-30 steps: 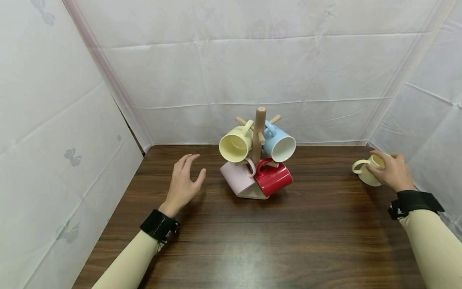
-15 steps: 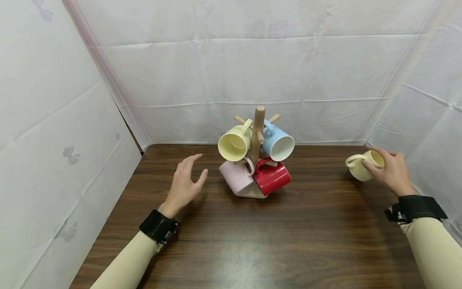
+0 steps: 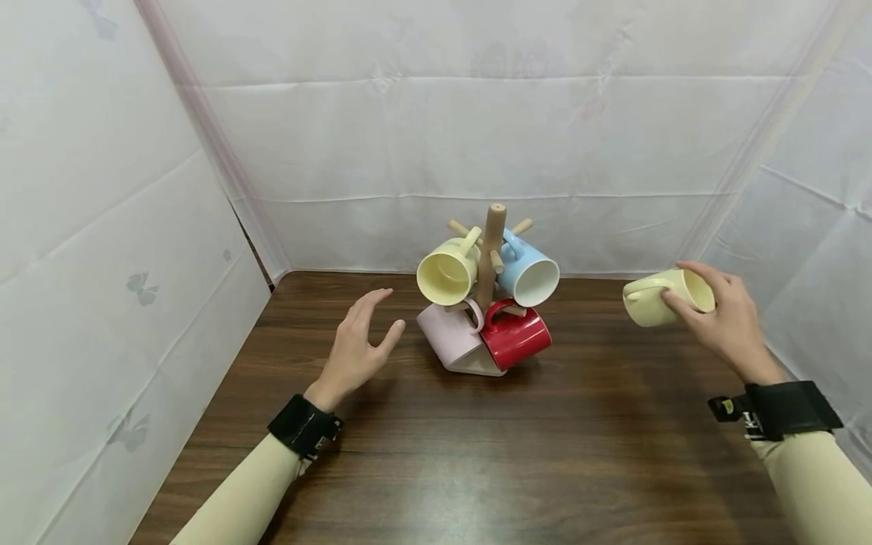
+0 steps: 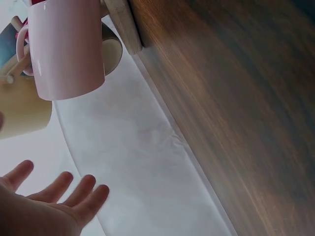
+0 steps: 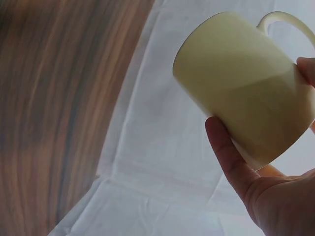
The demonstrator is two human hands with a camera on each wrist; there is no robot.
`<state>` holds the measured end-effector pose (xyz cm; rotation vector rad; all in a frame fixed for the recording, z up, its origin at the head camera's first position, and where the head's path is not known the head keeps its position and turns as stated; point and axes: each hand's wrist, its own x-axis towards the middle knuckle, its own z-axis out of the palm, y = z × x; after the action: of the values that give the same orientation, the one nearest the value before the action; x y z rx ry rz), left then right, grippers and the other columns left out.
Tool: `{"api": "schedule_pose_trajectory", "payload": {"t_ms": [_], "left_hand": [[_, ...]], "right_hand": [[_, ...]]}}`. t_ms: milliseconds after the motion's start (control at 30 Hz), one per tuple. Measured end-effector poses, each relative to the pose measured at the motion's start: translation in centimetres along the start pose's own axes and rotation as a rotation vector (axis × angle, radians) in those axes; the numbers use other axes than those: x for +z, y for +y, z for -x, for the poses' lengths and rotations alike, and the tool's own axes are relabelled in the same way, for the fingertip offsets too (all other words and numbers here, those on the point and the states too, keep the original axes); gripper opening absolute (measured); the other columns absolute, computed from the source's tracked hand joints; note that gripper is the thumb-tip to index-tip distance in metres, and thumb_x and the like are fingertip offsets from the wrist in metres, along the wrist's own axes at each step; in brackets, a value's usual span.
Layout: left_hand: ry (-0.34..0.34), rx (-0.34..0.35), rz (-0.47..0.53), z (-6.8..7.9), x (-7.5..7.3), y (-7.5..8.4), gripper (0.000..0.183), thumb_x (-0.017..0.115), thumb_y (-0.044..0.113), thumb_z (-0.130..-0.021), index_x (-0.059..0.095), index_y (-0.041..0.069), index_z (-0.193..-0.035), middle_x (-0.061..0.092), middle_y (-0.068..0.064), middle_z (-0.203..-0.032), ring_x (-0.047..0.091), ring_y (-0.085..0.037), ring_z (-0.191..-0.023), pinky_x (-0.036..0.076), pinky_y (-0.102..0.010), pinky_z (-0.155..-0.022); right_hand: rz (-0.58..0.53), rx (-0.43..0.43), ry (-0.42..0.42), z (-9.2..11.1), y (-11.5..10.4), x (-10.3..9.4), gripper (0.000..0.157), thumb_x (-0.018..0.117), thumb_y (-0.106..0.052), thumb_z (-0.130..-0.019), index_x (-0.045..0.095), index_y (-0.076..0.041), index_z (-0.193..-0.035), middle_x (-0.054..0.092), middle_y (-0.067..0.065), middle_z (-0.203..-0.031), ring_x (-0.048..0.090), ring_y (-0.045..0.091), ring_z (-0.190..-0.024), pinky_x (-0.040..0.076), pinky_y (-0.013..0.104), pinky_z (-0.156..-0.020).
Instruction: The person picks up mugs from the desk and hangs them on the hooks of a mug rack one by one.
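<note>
At the right, my right hand (image 3: 732, 325) grips a pale yellow mug (image 3: 646, 304) near its rim, between thumb and fingers. The mug is tilted above the table, its handle towards the left. In the right wrist view its smooth side (image 5: 241, 83) shows. My left hand (image 3: 350, 352) hovers left of the wooden mug tree (image 3: 492, 235), fingers apart and holding nothing. On the tree hang a yellow mug (image 3: 446, 274) and a light blue mug (image 3: 530, 271) above, with a pink mug (image 3: 447, 333) and a red mug (image 3: 516, 337) below.
The dark wooden table (image 3: 470, 446) has white cloth walls (image 3: 422, 136) at its back and sides. Several pegs stick out of the tree's post; one upper front peg (image 3: 496, 262) bears no mug. In the left wrist view another mug's rim (image 4: 113, 54) shows behind the pink mug.
My right hand has lifted the yellow mug off the table, moved it left and tipped it further. My left hand has shifted slightly right. The mugs on the tree stay put.
</note>
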<state>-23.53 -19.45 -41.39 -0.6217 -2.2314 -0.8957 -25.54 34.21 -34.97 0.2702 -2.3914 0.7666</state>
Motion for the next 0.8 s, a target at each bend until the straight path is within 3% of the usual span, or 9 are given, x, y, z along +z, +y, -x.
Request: {"api": "schedule_pose_trajectory", "payload": {"t_ms": [167, 267, 333, 567, 800], "left_hand": [[0.033, 0.036, 0.034, -0.3, 0.0, 0.7, 0.063, 0.058, 0.036, -0.088, 0.033, 0.018, -0.143, 0.032, -0.001, -0.146, 0.031, -0.021, -0.130, 0.036, -0.051, -0.099], [0.047, 0.050, 0.055, -0.5, 0.0, 1.3, 0.067, 0.059, 0.037, -0.087, 0.030, 0.017, -0.145, 0.027, -0.003, -0.149, 0.029, -0.023, -0.131, 0.035, -0.052, -0.099], [0.046, 0.060, 0.067, -0.6, 0.0, 1.8, 0.069, 0.059, 0.038, -0.087, 0.029, 0.017, -0.145, 0.024, -0.003, -0.150, 0.028, -0.023, -0.132, 0.035, -0.053, -0.099], [0.069, 0.115, 0.097, -1.0, -0.1, 3.8, 0.071, 0.058, 0.040, -0.085, 0.028, 0.016, -0.145, 0.021, -0.008, -0.151, 0.026, -0.028, -0.133, 0.033, -0.054, -0.099], [0.121, 0.194, 0.164, -1.9, -1.1, 7.5, 0.070, 0.064, 0.022, -0.079, 0.035, 0.004, -0.140, 0.024, -0.016, -0.149, 0.029, -0.038, -0.130, 0.032, -0.058, -0.099]], "right_hand": [[-0.016, -0.019, 0.027, 0.3, -2.0, -0.1, 0.055, 0.072, -0.027, -0.079, 0.054, -0.025, -0.131, 0.052, 0.019, -0.116, 0.049, 0.024, -0.093, 0.036, 0.043, -0.071], [-0.048, -0.009, 0.012, 0.6, -3.0, -0.2, 0.056, 0.072, -0.027, -0.079, 0.052, -0.028, -0.132, 0.050, 0.016, -0.117, 0.051, 0.001, -0.080, 0.042, 0.019, -0.064], [-0.073, -0.006, -0.001, 1.0, -3.6, -0.2, 0.058, 0.073, -0.026, -0.079, 0.051, -0.031, -0.132, 0.050, 0.013, -0.118, 0.051, -0.009, -0.075, 0.042, 0.010, -0.056], [-0.178, -0.043, -0.039, 1.7, -5.3, -0.1, 0.060, 0.071, -0.018, -0.081, 0.048, -0.030, -0.135, 0.048, 0.010, -0.123, 0.052, -0.011, -0.083, 0.046, 0.012, -0.051], [-0.272, -0.062, -0.050, 2.0, -6.8, -0.1, 0.061, 0.070, -0.009, -0.080, 0.048, -0.023, -0.135, 0.048, 0.008, -0.124, 0.055, -0.001, -0.094, 0.047, 0.011, -0.064]]}}
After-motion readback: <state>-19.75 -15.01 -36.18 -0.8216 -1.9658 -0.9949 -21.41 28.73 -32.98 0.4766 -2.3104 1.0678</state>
